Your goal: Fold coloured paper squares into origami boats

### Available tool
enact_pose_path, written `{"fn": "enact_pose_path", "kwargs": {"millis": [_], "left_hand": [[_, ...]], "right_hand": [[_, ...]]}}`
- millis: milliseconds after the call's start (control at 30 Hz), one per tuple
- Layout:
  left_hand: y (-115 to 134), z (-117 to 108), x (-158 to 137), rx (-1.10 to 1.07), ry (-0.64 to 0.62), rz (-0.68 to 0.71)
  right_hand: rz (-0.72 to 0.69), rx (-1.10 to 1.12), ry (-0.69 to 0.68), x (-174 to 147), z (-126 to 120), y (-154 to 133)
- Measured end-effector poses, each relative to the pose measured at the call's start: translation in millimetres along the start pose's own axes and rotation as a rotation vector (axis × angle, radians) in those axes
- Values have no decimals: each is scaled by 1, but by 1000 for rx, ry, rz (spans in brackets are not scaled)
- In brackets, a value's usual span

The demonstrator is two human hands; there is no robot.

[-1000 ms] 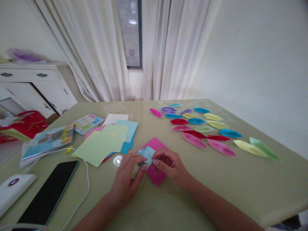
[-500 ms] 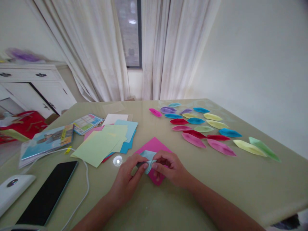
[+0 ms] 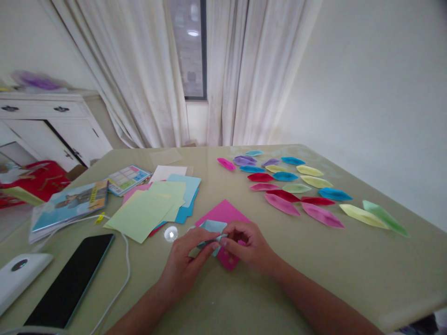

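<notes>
Both hands work at the near middle of the tabletop (image 3: 335, 260). The left hand (image 3: 183, 260) and the right hand (image 3: 246, 246) meet fingertip to fingertip, each with its grip closed on one light blue paper (image 3: 211, 227), partly folded. This paper is held just above one pink sheet (image 3: 223, 214), which lies flat under the hands as a diamond.

Toward the left edge lies one loose stack of coloured sheets (image 3: 150, 209); green, blue, pink and white layers show, exact number not determinable. Just beside its near corner sits one small round shiny object (image 3: 171, 233), nature unclear.

Across the right half, toward the far right corner, folded paper boats (image 3: 282, 204) lie in rows, apart from one another. Count: about twenty, in pink, red, blue, yellow, green and purple. The farthest ones are too small for a firm count.

At the near left corner: one dark phone (image 3: 70, 279), screen up, one white cable (image 3: 120, 284) running beside it, and one white device (image 3: 17, 274) at the edge. Farther along the left edge lie two printed booklets (image 3: 70, 204), one beyond the other.
</notes>
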State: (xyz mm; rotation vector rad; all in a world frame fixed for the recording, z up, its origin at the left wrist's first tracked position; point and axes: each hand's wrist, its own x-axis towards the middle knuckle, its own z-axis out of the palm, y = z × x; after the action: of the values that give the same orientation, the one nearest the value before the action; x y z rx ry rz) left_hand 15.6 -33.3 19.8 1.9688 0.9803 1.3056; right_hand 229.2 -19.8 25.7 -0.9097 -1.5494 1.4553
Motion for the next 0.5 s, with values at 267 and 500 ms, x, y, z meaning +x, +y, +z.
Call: {"fn": "enact_pose_path", "kwargs": {"millis": [267, 500], "left_hand": [[-1, 0, 0, -18, -26, -217], [5, 0, 4, -57, -105, -259]], "right_hand": [[-35, -55, -14, 0, -3, 1], [39, -42, -5, -1, -1, 0]]}}
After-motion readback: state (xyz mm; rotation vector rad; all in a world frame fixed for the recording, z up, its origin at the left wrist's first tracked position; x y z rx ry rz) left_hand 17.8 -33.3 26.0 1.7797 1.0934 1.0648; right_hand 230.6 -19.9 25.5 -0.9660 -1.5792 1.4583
